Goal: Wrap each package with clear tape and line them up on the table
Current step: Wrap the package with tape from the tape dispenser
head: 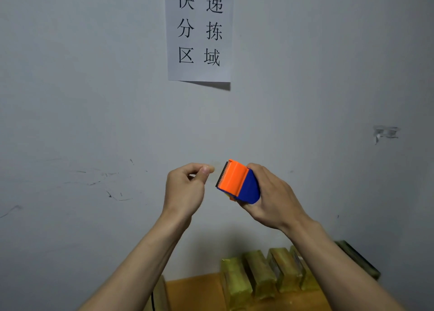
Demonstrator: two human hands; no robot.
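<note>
— Both hands are up in front of the grey wall, forearms rising from the bottom edge and angling toward each other. My right hand is curled round the orange and blue plastic tape dispenser, fingers wrapped behind the blue body, thumb side toward me, wrist bent a little inward.

— Which way does the dispenser face?

— Its orange front with the dark serrated blade points up and to the left, toward my left hand. That hand is held level with it, just beside it but not touching it, back of the hand to the camera, thumb and forefinger pressed together at the tips, the other fingers curled in.

— Is there tape between them?

— I cannot tell; nothing clear shows in the pinch or across the gap.

— And the packages?

— Down below my right forearm: a row of yellowish tape-wrapped packages standing side by side on the orange-brown wooden table, against the wall. My arm covers part of the row.

— Anything else?

— A white paper sign with black Chinese characters hangs on the wall above my hands.
</note>
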